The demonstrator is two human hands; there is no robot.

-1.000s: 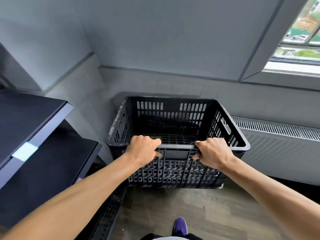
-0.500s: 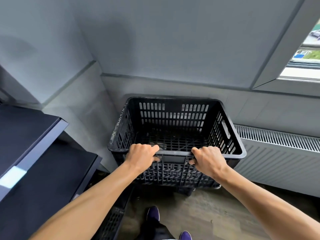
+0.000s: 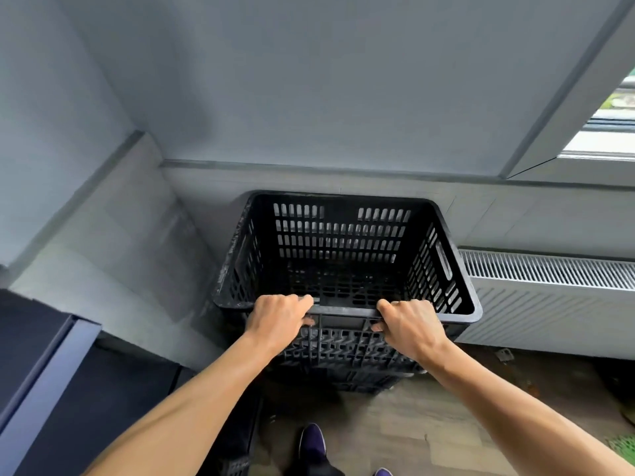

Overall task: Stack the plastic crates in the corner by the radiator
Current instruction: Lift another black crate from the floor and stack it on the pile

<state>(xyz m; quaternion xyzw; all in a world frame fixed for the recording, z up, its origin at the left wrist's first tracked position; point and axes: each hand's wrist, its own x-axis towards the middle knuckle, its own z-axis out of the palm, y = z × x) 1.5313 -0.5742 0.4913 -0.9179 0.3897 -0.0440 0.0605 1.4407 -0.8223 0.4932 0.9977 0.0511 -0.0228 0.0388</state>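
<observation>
Our left hand (image 3: 278,317) and right hand (image 3: 410,324) both grip the near rim of the black crate (image 3: 340,235), which has moved deeper into the corner of the floor (image 3: 412,424), back against the wall (image 3: 378,182) beside the radiator (image 3: 549,290), so placement seems nearly done.

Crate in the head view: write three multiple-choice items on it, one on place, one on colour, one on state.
1. The radiator stands where from the crate? A) on its left B) on its right C) inside it
2. The crate's colour? A) red B) white C) black
3. The left hand and right hand are: A) both gripping the near rim B) both off the crate C) resting inside it

Answers: 1 B, the ribbed radiator lies off its right side. 2 C, all its slotted sides are black. 3 A, fingers of both hands curl over the near rim.
</observation>
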